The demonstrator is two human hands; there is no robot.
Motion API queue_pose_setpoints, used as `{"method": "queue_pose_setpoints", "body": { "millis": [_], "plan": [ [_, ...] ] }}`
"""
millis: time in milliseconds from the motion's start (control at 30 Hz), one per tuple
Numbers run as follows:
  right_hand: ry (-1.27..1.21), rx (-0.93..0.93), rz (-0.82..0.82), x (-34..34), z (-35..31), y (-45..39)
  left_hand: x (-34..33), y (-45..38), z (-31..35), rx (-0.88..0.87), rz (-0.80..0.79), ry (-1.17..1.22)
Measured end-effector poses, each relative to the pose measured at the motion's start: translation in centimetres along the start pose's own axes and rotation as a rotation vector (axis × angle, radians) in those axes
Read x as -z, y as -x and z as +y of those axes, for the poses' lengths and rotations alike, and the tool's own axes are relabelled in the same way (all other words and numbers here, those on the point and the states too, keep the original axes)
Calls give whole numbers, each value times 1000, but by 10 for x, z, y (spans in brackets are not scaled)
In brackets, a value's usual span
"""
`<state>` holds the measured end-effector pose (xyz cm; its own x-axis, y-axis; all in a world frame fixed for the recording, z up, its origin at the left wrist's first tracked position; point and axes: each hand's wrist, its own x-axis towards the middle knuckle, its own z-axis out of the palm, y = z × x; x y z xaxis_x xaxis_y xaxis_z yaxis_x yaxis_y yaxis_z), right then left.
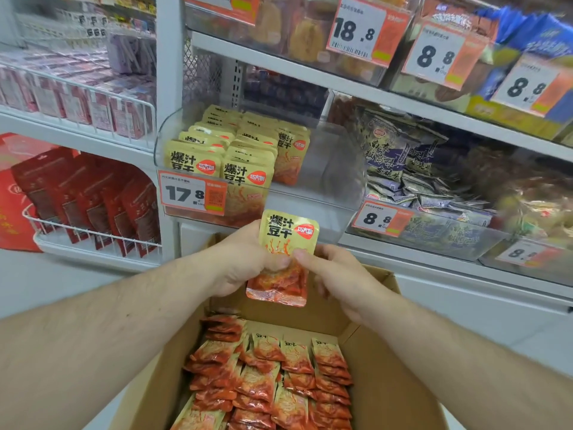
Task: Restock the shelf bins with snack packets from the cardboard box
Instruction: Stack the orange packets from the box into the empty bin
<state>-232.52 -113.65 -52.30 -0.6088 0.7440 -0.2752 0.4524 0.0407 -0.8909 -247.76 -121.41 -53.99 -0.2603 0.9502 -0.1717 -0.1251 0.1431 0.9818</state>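
A glossy yellow-and-orange foil snack packet (283, 256) is held upright above the open brown cardboard box (381, 352), pinched at its middle by the left hand (248, 262) and the right hand (335, 271). Matching packets are stacked in the clear plastic shelf bin (313, 169) just above. The packet's back is hidden.

two hands (248, 262) hold one yellow snack packet (283, 256); one open cardboard box (387, 383) holds too many packets to count; seven price tags (193, 192) show on the clear shelf bins.
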Motion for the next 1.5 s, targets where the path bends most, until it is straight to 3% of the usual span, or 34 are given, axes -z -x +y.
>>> {"method": "queue_pose_setpoints", "body": {
  "millis": [100,233,333,400,467,633,767,1000,1267,1500],
  "plan": [
    [-7,26,-89,8,-12,-6,0,-1,6,-48,-34,-22],
    [-68,28,-68,14,-31,-10,5,-4,24,-141,37,-178],
    [-89,120,121,27,-62,-21,13,-7,35,-419,338,-705],
    [-114,170,278,36,-86,-35,19,-9,38,-586,563,-912],
    [-183,171,351,41,-106,-54,22,-12,38,-590,614,-1079],
    [-184,30,452,43,-123,-141,24,-22,29,-428,518,-1411],
    [-57,-50,437,34,-109,-193,26,-30,23,-340,485,-1435],
    [-22,-55,398,20,-92,-235,25,-33,18,-395,514,-1347],
    [82,13,434,14,-87,-243,26,-34,16,-432,517,-1328],
    [85,-14,328,13,-92,-238,25,-35,17,-408,506,-1324]
  ]
}}
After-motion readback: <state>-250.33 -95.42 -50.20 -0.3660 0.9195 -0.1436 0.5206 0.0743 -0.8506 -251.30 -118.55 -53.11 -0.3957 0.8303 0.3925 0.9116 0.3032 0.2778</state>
